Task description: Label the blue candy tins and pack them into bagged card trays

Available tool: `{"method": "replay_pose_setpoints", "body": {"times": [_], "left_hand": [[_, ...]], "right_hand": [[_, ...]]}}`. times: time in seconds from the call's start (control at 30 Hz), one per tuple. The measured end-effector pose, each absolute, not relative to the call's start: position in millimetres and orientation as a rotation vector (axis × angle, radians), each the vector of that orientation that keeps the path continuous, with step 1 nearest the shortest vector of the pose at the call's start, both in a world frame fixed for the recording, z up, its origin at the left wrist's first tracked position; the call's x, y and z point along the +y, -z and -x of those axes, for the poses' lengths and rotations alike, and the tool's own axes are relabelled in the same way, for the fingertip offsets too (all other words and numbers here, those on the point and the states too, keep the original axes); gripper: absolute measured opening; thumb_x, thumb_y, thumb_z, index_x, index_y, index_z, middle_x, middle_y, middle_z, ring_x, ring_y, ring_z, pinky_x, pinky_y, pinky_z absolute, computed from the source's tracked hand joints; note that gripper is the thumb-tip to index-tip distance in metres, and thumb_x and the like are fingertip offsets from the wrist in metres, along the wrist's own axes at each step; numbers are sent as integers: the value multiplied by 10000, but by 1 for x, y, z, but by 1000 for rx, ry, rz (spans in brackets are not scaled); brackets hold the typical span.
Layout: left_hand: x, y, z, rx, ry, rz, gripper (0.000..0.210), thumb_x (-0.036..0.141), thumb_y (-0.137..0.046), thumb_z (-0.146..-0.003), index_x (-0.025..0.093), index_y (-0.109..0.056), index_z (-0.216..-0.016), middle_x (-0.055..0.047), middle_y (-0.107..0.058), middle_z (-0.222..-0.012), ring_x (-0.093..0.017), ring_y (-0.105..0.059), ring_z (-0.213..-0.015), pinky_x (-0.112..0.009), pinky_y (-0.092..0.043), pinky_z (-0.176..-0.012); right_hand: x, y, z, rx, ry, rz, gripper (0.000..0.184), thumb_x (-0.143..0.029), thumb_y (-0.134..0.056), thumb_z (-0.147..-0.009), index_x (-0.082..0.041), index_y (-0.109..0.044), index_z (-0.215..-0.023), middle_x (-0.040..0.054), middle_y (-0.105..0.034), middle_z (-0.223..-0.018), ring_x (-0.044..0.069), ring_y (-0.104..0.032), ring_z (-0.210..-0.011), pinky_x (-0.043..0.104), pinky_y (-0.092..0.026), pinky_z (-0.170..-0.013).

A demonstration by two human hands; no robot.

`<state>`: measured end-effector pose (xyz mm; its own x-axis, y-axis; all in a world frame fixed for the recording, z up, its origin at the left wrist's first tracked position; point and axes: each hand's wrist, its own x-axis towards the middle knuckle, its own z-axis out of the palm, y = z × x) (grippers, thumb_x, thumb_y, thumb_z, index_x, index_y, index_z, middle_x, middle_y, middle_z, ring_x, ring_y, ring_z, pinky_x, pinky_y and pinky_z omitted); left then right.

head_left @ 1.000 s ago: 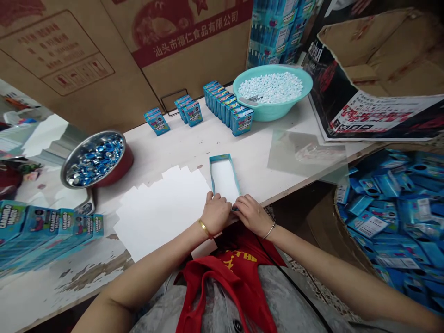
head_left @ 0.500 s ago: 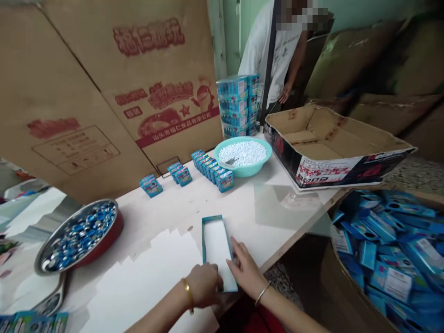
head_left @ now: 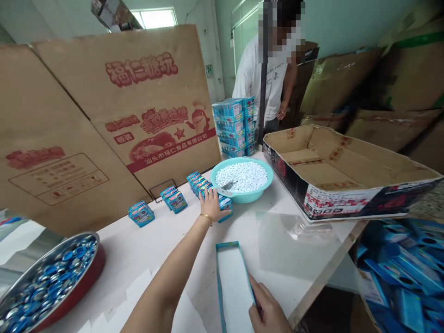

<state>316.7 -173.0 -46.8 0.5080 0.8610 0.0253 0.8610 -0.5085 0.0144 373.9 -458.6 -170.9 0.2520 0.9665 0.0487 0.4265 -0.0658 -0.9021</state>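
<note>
My left hand reaches across the table with fingers spread, resting on the near end of a row of small blue boxes. Its thumb lies against the front box. Whether the fingers grip any of them I cannot tell. Near the table's front edge, my right hand grips the right side of a long, shallow blue carton, its thumb over the rim. A white sheet lines the carton. Right behind the row stands a turquoise basin of small white pellets, with a scoop in it.
Two smaller groups of blue boxes stand left. A metal bowl holds blue and silver pieces. White sheets lie in front. Wrapped stacks, a large open cardboard box and a person are behind; blue cartons fill the right.
My left hand has left the carton and moved forward onto the row of blue boxes. The right hand has closed on the carton's side. The view has tilted up.
</note>
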Motion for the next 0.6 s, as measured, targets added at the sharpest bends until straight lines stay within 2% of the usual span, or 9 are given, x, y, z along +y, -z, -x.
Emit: {"method": "replay_pose_setpoints", "body": {"times": [0.1,0.3,0.43,0.53,0.6], "left_hand": [[-180,52,-317,-1576,54,2673,921,587,-592,-741,76,-270,-1436,-248,-222,-1537,-384,-143,-1444,-605,33,-1142],[-197,56,-315,-1470,147,2609,792,463,-658,-682,137,-380,-1348,-225,-384,-1441,-399,-320,-1348,-619,-25,-1137],[-204,55,-319,-1482,175,2577,824,396,-670,-649,98,-379,-1359,-240,-404,-1385,-415,-368,-1283,-559,-211,-1102],[-201,46,-321,-1554,125,2647,975,369,-717,-571,130,-308,-1424,-224,-420,-1323,-415,-414,-1201,-492,-393,-952],[-193,41,-321,-1600,57,2705,1066,404,-746,-526,154,-274,-1448,-216,-406,-1323,-425,-404,-1190,-462,-428,-891]], "right_hand": [[-458,175,-375,-1333,-828,1657,663,-134,-399,-799,-277,-404,-1446,72,-609,-1258,209,-618,-1110,296,-531,-911],[-454,162,-370,-1345,-785,1714,622,-166,-426,-824,-248,-415,-1441,88,-611,-1267,229,-623,-1099,321,-538,-901],[-452,150,-366,-1341,-749,1769,624,-144,-373,-824,-219,-412,-1442,96,-607,-1269,224,-631,-1074,322,-542,-874],[-452,143,-365,-1378,-725,1813,618,-136,-352,-827,-182,-412,-1440,109,-619,-1248,225,-646,-1030,328,-542,-864],[-452,139,-366,-1419,-707,1834,622,-126,-359,-816,-162,-417,-1434,119,-635,-1222,230,-656,-996,335,-544,-847]]}}
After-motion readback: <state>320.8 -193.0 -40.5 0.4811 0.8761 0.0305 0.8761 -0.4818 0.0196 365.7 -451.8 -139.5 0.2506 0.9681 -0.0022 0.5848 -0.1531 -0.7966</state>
